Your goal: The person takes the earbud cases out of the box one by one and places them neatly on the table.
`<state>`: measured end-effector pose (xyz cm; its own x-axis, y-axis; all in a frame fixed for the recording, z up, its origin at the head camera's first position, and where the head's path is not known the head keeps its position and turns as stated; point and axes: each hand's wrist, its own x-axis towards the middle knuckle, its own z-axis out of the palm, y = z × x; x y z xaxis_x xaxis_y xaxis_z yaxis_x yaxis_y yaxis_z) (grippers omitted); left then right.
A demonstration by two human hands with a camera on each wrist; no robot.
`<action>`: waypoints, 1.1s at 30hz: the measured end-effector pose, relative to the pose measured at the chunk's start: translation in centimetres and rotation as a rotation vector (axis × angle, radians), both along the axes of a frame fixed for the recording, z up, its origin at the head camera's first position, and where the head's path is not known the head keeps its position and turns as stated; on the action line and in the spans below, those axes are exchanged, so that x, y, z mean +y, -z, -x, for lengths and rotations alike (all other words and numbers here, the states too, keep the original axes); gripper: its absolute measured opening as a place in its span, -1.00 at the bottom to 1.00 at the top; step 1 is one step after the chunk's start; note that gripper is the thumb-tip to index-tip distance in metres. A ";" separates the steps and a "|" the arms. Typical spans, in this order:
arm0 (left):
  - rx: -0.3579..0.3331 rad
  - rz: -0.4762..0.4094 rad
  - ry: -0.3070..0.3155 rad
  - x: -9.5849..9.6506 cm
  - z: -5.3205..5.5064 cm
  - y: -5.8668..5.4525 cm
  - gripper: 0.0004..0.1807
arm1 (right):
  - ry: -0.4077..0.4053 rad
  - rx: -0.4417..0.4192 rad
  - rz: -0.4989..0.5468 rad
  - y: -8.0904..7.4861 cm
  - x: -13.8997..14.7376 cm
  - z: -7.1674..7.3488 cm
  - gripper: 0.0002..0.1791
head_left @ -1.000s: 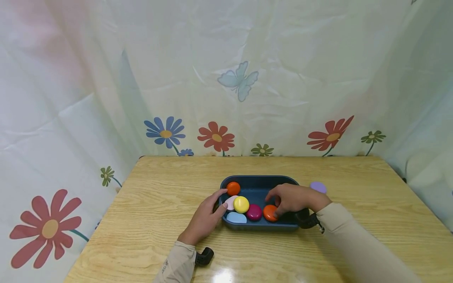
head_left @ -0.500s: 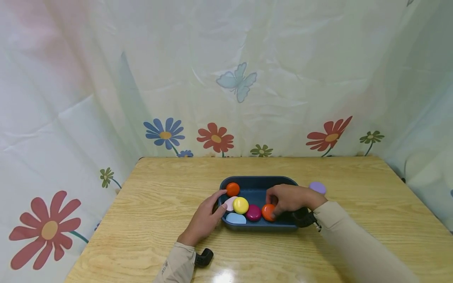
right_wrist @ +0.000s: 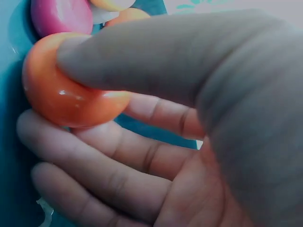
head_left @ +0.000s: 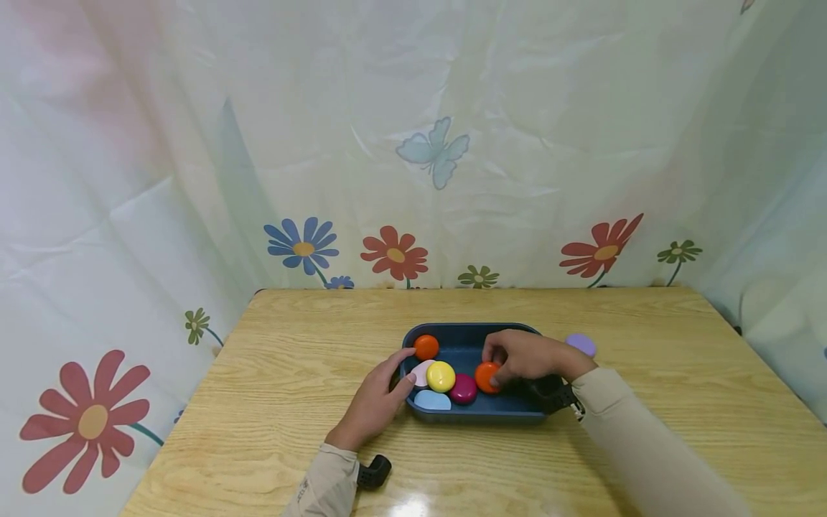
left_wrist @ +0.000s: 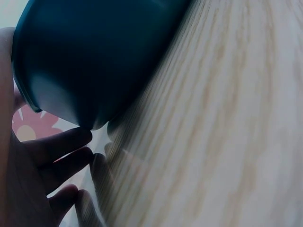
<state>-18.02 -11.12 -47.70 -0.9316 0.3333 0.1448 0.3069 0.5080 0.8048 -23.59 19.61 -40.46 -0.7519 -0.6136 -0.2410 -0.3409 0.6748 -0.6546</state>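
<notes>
In the head view a dark blue oblong tray [head_left: 465, 415] holds several smooth, glossy rounded discs. My right hand [head_left: 526, 354] reaches into its right half and pinches an orange disc [head_left: 487, 378]. The right wrist view shows the thumb laid over that orange disc [right_wrist: 71, 104], with the fingers behind and beneath it. At the tray's left end my left hand [head_left: 375, 402] grips the rim, thumb and forefinger over the edge. Its other fingers [left_wrist: 61, 144] lie loosely outside the tray wall [left_wrist: 94, 61] in the left wrist view.
Inside the tray lie a magenta disc [head_left: 463, 388], a yellow disc [head_left: 441, 376], a pale pink disc [head_left: 422, 373], a light blue piece [head_left: 432, 400] and a red-orange disc [head_left: 426, 347]. A purple disc [head_left: 581, 344] sits on the wooden table [head_left: 258, 402], right of the tray.
My right hand has closed on the orange disc and shifted it slightly left and up, close to the magenta disc. The left hand stays at the tray's end.
</notes>
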 end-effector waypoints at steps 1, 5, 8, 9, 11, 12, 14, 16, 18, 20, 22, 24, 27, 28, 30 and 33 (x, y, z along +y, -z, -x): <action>-0.001 0.001 -0.001 0.0 0.0 0.0 -0.46 | 0.007 -0.001 0.011 0.0 0.0 0.0 -0.69; -0.002 0.005 -0.004 0.0 0.0 0.1 -0.46 | 0.027 -0.016 0.080 0.1 0.2 -0.2 -0.61; 0.001 0.006 -0.001 0.0 0.0 0.1 -0.47 | 0.033 -0.028 0.137 0.0 0.4 -0.4 -0.55; 0.002 0.007 -0.001 0.0 0.0 0.1 -0.47 | 0.037 -0.026 0.152 0.0 0.5 -0.5 -0.55; 0.005 0.006 0.001 0.0 0.0 0.0 -0.47 | 0.051 -0.026 0.187 -0.2 0.7 -0.7 -0.55; 0.007 0.006 0.000 0.0 0.0 0.0 -0.47 | 0.059 -0.023 0.205 -0.3 0.8 -0.8 -0.54; 0.015 0.001 -0.001 -0.1 0.1 -0.1 -0.47 | 0.071 -0.009 0.247 -0.5 1.0 -1.1 -0.53; 0.020 -0.004 -0.002 -0.1 0.1 -0.2 -0.47 | 0.079 0.005 0.286 -0.7 1.2 -1.3 -0.52; 0.027 -0.004 -0.002 -0.1 0.1 -0.1 -0.47 | 0.080 0.009 0.333 -0.8 1.4 -1.5 -0.51; 0.026 -0.001 -0.001 -0.1 0.0 -0.1 -0.47 | 0.092 -0.001 0.373 -0.8 1.6 -1.8 -0.51; 0.015 0.006 -0.003 -0.1 0.0 0.0 -0.47 | 0.106 -0.007 0.399 -0.8 1.8 -2.1 -0.52; 0.009 0.007 -0.003 0.0 -0.1 0.1 -0.47 | 0.123 -0.014 0.421 -0.8 2.0 -2.3 -0.52; -0.001 0.005 -0.006 0.0 -0.2 0.1 -0.46 | 0.147 -0.024 0.452 -0.9 2.2 -2.8 -0.51; 0.001 0.002 -0.007 0.0 -0.2 0.1 -0.46 | 0.153 -0.030 0.467 -0.9 2.4 -2.9 -0.49; 0.003 0.002 -0.009 0.0 -0.1 0.2 -0.46 | 0.170 -0.038 0.499 -1.0 2.6 -3.1 -0.47; 0.008 0.004 -0.014 0.0 -0.1 0.2 -0.47 | 0.195 -0.033 0.542 -0.8 3.1 -3.3 -0.41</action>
<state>-17.96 -11.14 -47.93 -0.9351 0.3206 0.1507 0.3058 0.5157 0.8003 -20.28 22.68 -39.64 -0.8610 -0.5067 0.0445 -0.2177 0.2881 -0.9325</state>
